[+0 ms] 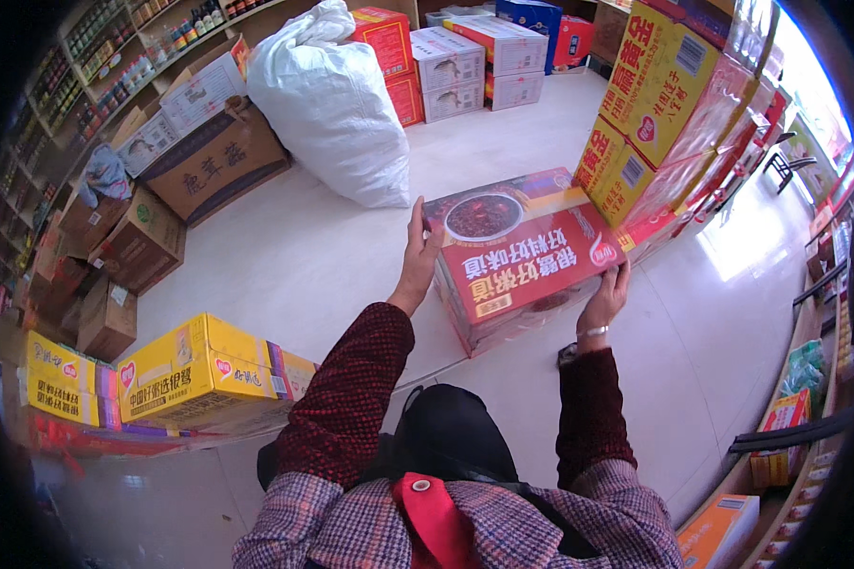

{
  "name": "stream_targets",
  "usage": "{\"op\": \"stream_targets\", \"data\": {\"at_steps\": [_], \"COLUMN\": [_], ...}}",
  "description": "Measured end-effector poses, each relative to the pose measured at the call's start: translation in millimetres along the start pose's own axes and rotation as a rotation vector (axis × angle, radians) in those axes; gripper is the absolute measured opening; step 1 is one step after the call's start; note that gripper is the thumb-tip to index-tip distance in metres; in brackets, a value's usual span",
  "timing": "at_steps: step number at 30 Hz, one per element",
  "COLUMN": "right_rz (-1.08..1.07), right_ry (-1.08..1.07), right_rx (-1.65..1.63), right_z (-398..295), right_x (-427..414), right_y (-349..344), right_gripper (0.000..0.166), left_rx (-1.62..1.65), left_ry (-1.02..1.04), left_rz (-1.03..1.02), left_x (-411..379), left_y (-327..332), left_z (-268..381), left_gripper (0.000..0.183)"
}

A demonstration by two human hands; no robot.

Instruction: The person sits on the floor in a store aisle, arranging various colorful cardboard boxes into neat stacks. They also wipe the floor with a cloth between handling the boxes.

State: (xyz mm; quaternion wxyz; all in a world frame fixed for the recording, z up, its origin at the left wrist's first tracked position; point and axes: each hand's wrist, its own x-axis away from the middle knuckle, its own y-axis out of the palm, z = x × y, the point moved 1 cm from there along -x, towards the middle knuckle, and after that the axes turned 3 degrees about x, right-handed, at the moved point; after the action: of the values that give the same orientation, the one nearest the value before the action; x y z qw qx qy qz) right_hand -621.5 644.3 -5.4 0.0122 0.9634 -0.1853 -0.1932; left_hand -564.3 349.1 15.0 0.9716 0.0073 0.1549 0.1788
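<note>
Between my hands is a red shrink-wrapped carton (519, 256) with a bowl of porridge pictured on its top. My left hand (420, 259) grips its left end, the fingers lying along the edge near the far corner. On the near right corner, my right hand (606, 302) presses with fingers on top; a silver-coloured bangle circles that wrist. The carton's far right corner meets or overlaps a stack of yellow cartons (630, 171) in clear wrap; whether they touch I cannot tell. What carries the carton's underside is hidden.
A white woven sack (334, 107) stands beyond the carton. Brown cardboard boxes (213, 160) line the left, below shelves of bottles (124, 71). Yellow cartons (199, 370) stand at near left. White cartons (448, 71) are stacked at the back, and a shelf (790, 455) runs along the right.
</note>
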Motion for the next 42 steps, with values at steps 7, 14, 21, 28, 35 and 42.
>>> {"op": "stream_targets", "data": {"at_steps": [7,14,21,28,35,42], "right_rz": [-0.129,-0.370,-0.453,-0.371,-0.500,-0.628], "right_ry": [0.013,0.562,0.347,0.527,0.273,0.361], "right_rx": [-0.059,-0.990,-0.592,-0.757,-0.604,-0.655], "right_z": [-26.9,17.1,-13.2,-96.2,-33.5,12.6], "right_x": [80.1,19.8,37.4,17.5,-22.7,-56.5], "right_y": [-38.3,-52.1,-31.0,-26.5,1.9,30.2], "right_gripper": [0.043,0.052,0.045,0.042,0.038,0.037], "left_rx": [0.425,0.723,0.538,0.444,0.534,0.607], "left_ry": [0.047,-0.543,-0.337,-0.381,-0.330,-0.427], "left_rz": [0.054,0.334,0.171,0.034,0.070,0.136], "left_x": [31.8,48.8,59.9,71.0,15.6,-13.7], "left_y": [-21.3,7.5,-15.4,-15.3,-26.7,-29.2], "left_z": [-11.3,39.1,31.4,76.2,25.7,24.8], "left_gripper": [0.057,0.049,0.042,0.033,0.040,0.045]}}
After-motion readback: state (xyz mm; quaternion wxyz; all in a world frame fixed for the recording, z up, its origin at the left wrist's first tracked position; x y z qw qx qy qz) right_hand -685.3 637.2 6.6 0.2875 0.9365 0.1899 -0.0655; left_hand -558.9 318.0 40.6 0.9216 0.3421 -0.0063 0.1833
